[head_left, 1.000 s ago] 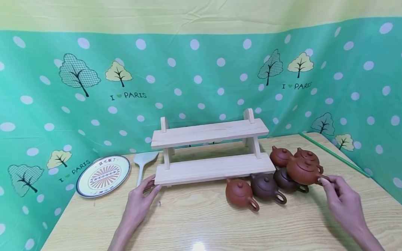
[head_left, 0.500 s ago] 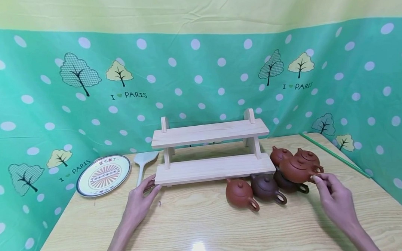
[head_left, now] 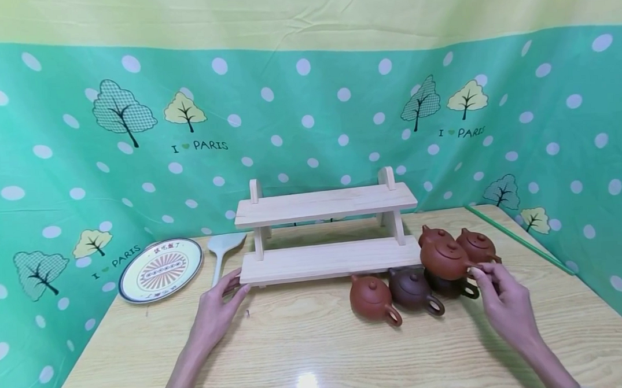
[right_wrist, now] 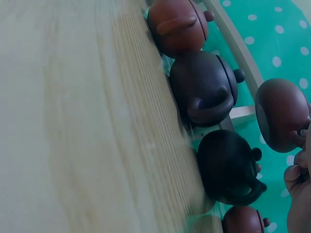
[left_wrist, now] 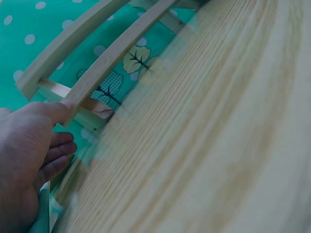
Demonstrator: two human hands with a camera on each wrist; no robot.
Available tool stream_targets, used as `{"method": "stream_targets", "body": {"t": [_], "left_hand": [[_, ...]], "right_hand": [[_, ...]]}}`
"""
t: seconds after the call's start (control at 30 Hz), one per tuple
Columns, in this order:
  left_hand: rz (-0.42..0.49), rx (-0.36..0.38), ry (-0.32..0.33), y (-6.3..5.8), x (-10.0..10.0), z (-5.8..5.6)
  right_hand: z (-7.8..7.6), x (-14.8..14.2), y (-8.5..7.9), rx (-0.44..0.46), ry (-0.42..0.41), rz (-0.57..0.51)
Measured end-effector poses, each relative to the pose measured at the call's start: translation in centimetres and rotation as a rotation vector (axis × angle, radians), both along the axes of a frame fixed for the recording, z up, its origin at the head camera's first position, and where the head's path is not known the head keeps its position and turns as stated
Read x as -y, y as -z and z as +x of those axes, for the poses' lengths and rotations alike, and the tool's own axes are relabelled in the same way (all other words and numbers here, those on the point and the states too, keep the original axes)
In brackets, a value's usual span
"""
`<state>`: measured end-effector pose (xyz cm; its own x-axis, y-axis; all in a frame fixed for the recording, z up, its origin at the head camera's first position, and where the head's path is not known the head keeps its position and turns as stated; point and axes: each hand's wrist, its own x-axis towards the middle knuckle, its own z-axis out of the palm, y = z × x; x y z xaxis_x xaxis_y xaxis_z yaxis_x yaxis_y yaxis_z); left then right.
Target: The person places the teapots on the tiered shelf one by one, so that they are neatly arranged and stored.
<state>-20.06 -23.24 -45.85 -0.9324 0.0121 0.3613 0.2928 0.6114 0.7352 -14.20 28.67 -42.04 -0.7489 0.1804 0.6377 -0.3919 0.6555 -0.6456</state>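
My right hand [head_left: 509,306] pinches the handle of a reddish-brown teapot [head_left: 443,259], which is up off the table in front of the other teapots. In the right wrist view, the raised teapot [right_wrist: 282,114] shows its underside. Below it stands a dark brown teapot [head_left: 442,285], partly covered. Beside that are another dark teapot [head_left: 411,289] and a reddish one [head_left: 372,298]; two more reddish teapots, one at the rear [head_left: 431,235] and one to its right [head_left: 475,245], stand behind. My left hand [head_left: 212,314] holds the left end of a two-tier wooden shelf [head_left: 329,260], thumb on its lower board.
Left of the shelf lie a white spatula [head_left: 220,247] and a patterned plate [head_left: 160,271]. A green stick [head_left: 518,240] lies along the table's right edge. A dotted green curtain [head_left: 308,124] closes off the back and sides of the wooden table [head_left: 307,344].
My right hand has carried the raised teapot leftward, toward the right end of the shelf. The left hand and the shelf have stayed in place.
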Motion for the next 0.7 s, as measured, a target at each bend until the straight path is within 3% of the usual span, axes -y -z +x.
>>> {"method": "stream_targets", "body": {"t": [0.7], "left_hand": [[0.005, -0.008, 0.004, 0.0, 0.0, 0.0]], "right_hand": [[-1.6, 2.3, -0.1, -0.055, -0.086, -0.018]]}}
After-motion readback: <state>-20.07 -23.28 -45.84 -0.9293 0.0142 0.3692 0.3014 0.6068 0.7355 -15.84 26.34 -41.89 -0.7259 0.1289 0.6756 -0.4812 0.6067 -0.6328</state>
